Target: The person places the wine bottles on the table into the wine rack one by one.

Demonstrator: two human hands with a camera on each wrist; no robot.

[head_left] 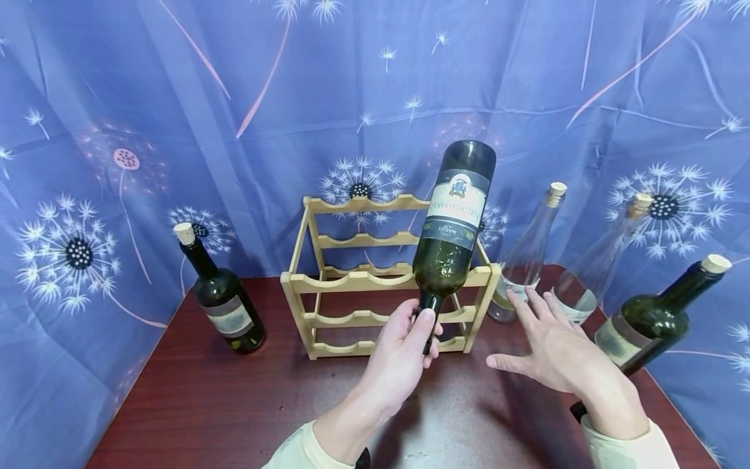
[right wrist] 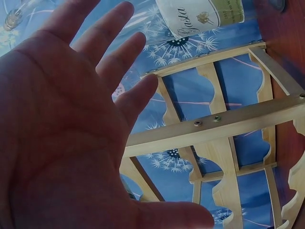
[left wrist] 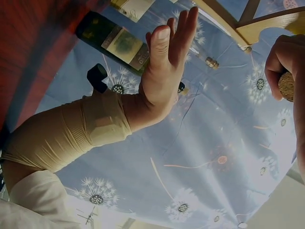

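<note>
In the head view my left hand (head_left: pixel 392 365) grips the neck of a dark green wine bottle (head_left: pixel 446 257), which is tilted with its base up and its label upside down. Its cork (left wrist: pixel 286 87) shows beside the fingers in the left wrist view. Behind the bottle stands a wooden wine rack (head_left: pixel 351 283) with scalloped rails; no bottle is seen lying in it. My right hand (head_left: pixel 556 345) is spread, fingers straight and palm bare, in front of a clear corked bottle (head_left: pixel 527 247). Whether its fingertips touch that bottle I cannot tell.
Another clear corked bottle (head_left: pixel 606 260) and a dark green corked bottle (head_left: pixel 650 319) stand to the right. At the left stands one more dark green bottle (head_left: pixel 225 296). A blue dandelion-print curtain (head_left: pixel 293 78) hangs behind the reddish-brown table (head_left: pixel 193 397).
</note>
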